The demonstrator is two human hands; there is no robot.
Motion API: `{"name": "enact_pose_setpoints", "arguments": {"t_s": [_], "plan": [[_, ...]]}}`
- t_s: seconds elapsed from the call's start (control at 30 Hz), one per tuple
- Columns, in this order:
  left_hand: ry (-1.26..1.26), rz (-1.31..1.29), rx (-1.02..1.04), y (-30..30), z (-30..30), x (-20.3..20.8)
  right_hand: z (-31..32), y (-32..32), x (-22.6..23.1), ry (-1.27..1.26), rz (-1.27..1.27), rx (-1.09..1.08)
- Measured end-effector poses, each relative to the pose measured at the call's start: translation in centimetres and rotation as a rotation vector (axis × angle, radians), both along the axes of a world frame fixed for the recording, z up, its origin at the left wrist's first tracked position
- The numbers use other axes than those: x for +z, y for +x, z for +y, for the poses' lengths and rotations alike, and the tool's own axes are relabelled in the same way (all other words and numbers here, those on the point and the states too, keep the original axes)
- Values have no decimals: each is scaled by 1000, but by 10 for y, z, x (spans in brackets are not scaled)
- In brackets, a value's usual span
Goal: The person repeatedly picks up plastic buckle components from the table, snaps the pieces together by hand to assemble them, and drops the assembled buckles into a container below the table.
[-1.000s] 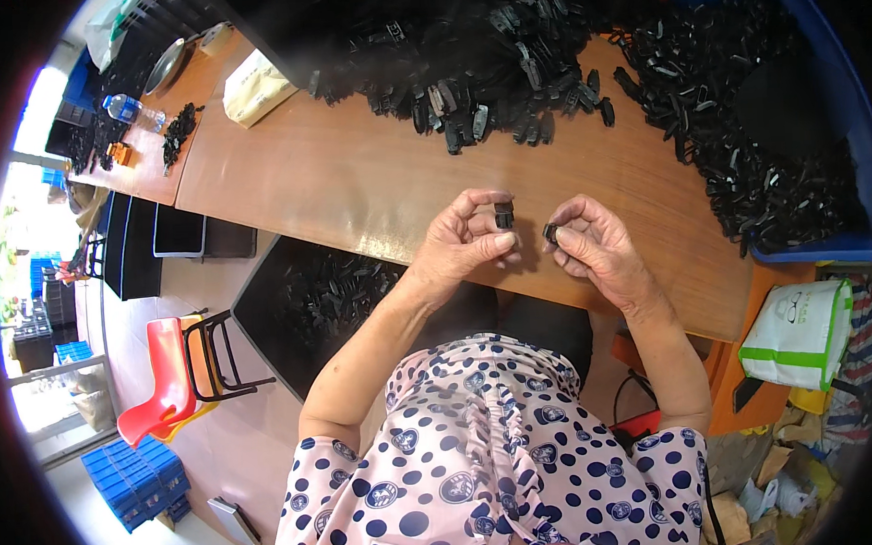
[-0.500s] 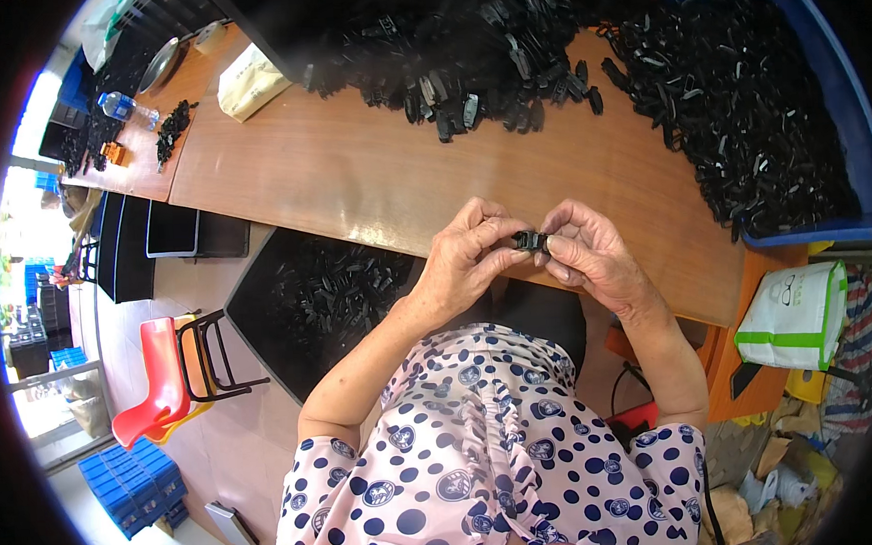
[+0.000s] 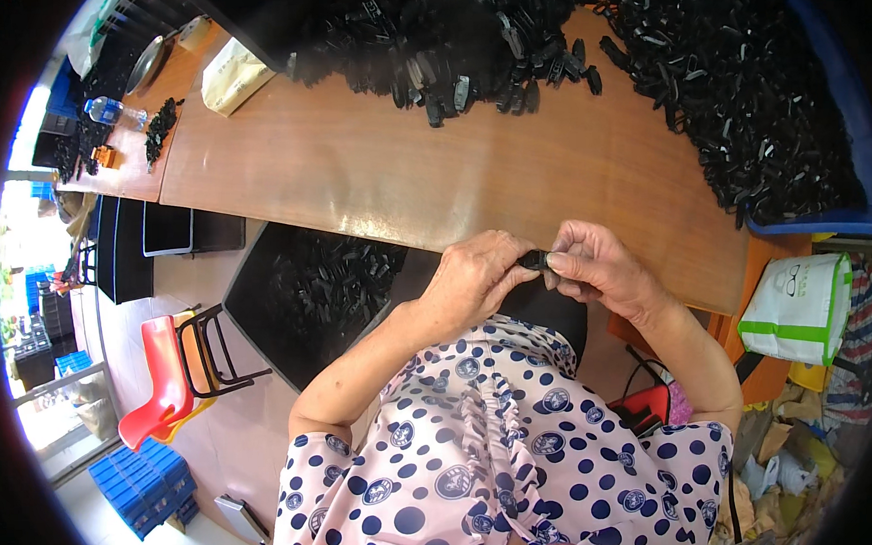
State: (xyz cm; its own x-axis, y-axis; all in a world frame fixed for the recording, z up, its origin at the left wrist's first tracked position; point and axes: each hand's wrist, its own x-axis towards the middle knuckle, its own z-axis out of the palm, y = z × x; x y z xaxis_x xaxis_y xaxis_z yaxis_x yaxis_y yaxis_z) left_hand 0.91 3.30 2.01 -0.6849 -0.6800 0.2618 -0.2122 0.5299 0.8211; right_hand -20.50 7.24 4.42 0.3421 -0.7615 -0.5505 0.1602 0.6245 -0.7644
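Observation:
A small black plastic part (image 3: 533,260) is pinched between both hands, just off the near edge of the wooden table (image 3: 384,169). My left hand (image 3: 477,279) grips its left end between thumb and fingers. On its other end, my right hand (image 3: 599,272) presses with the thumb, fingers curled behind. The fingers cover much of the part, so its exact kind cannot be made out. Beyond the hands lies a loose pile of similar black parts (image 3: 467,55). More black parts (image 3: 767,117) spill from a blue bin (image 3: 842,66) at the far right.
Left of my lap stands a black box (image 3: 245,291) holding black parts. A red chair (image 3: 156,378) and blue crates (image 3: 146,484) are further left. A white and green bag (image 3: 797,308) sits at the right. A paper packet (image 3: 232,78) and water bottle (image 3: 113,112) lie on the far left.
Both hands have come slightly nearer to my body with the black part. The part has been turned, and my fingers cover more of it. The view has shifted a little.

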Motion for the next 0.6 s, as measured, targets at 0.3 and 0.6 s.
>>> {"name": "enact_pose_setpoints", "arguments": {"t_s": [0.3, 0.6], "plan": [[54, -78, 9, 0, 8, -8, -8, -2, -5, 98, 131, 152], [41, -160, -13, -5, -3, -3, -11, -5, -32, 295, -61, 81]]}}
